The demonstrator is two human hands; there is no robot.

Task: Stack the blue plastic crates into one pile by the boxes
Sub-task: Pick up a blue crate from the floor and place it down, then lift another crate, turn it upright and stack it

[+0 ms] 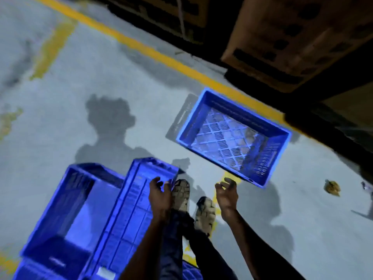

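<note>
A blue plastic crate with a slotted bottom sits open side up on the grey floor, close to the cardboard boxes at the top right. Two more blue crates stand at the lower left: one lies on its side, and a second, tipped crate leans beside it. My left hand touches the upper right edge of the tipped crate, fingers spread over it. My right hand hovers empty with its fingers curled and apart, just short of the lone crate's near corner.
A yellow floor line runs diagonally past the boxes. My two shoes are between the hands. A crumpled brown scrap lies on the floor at the right. Dark shelving stands at the top.
</note>
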